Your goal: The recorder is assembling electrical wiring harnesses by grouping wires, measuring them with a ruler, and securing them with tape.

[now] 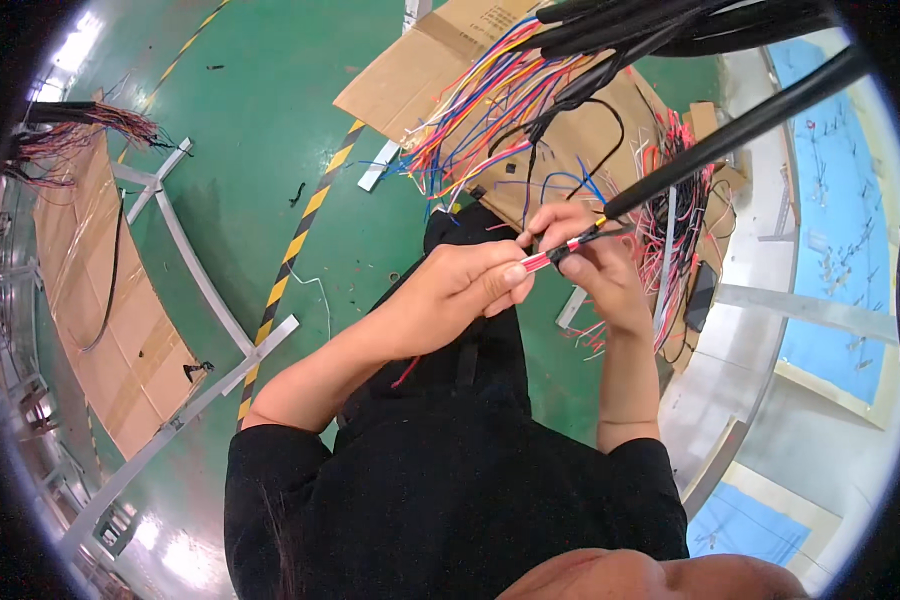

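we are mid-way through working a thin red and white wire [548, 256], our left hand [460, 285] pinching its near end while our right hand [585, 255] pinches it just beyond, beside the black cable [730, 135]; next likely needs steady pull.

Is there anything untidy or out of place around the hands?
Yes. Loose coloured wires sprawl tangled over cardboard lying on the green floor. Both hands, left and right, pinch a red wire.
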Tool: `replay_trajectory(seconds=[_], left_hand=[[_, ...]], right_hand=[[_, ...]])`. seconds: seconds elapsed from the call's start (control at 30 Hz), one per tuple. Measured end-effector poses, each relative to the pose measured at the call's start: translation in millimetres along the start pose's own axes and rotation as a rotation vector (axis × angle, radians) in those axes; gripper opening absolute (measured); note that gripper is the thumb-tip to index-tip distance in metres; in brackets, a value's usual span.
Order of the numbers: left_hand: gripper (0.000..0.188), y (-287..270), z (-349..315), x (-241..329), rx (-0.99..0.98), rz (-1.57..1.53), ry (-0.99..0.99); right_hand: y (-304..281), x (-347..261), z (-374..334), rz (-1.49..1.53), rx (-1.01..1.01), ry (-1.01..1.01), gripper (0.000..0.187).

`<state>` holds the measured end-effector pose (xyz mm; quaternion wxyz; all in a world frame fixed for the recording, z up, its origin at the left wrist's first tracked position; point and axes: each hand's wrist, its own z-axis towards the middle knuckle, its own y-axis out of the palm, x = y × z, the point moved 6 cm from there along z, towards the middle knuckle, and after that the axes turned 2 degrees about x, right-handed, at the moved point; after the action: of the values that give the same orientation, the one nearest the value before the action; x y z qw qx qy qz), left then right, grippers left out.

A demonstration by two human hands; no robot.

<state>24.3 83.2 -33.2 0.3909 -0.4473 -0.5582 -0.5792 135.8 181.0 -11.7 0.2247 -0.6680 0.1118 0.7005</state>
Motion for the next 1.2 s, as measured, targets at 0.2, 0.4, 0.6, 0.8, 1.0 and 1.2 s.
replay_trajectory(seconds=[0.2,0.4,0.6,0.8,1.0,1.2], left_hand=[[0.006,-4,2,26,0.193,0.833,0.598],[0.011,11,27,16,0.152,0.947,0.476],[0.009,23,53,38,-0.094,0.924,0.314],[0.009,39,56,53,-0.191,1.459,0.663],[0.023,-2,70,24,-0.011,0.773,0.087],[0.027,39,57,-13,-0.038,-0.317,-0.192]], right_hand=[[11,-11,-24,-0.016,0.233,0.007,0.019],[-7,-6,-25,-0.115,0.547,0.033,0.019],[-25,-6,-27,-0.196,0.465,0.069,0.021],[-16,9,-39,0.279,0.368,0.305,0.026],[-53,37,-78,-0.056,0.262,0.142,0.024],[-127,146,-64,-1.142,0.783,-0.175,0.017]])
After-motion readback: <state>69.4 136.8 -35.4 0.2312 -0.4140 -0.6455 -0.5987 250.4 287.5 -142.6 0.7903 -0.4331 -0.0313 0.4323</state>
